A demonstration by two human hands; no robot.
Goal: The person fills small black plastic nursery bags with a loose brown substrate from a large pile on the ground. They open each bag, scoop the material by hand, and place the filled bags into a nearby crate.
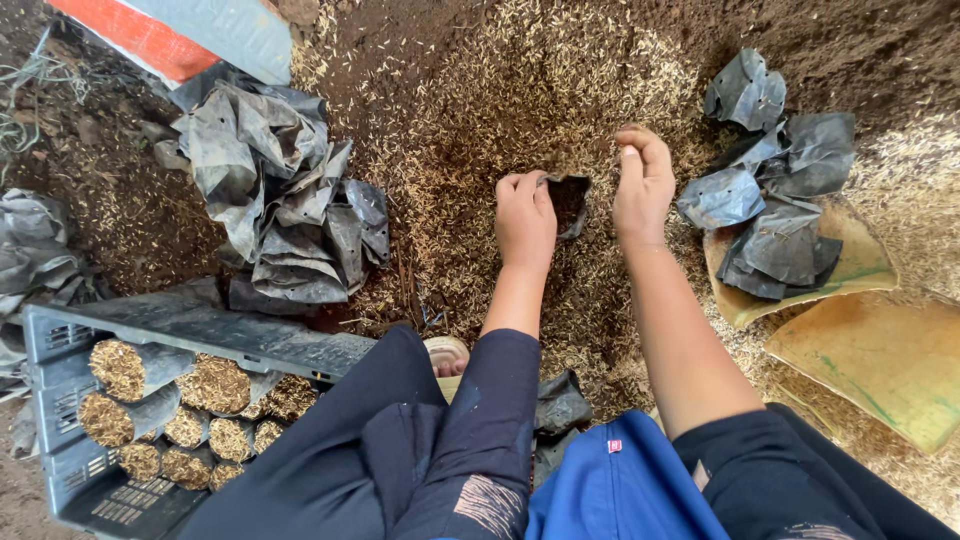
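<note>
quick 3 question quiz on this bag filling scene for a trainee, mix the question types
1. True or false: the left hand grips the rim of a small black bag that stands open in the husk and soil mix.
2. Where do the filled bags lie?
A. on the yellow sack
B. in the grey plastic crate
C. on the orange board
3. Fill in: the right hand is beside the bag's mouth with fingers ____.

Key
1. True
2. B
3. curled; what it holds cannot be seen
</note>
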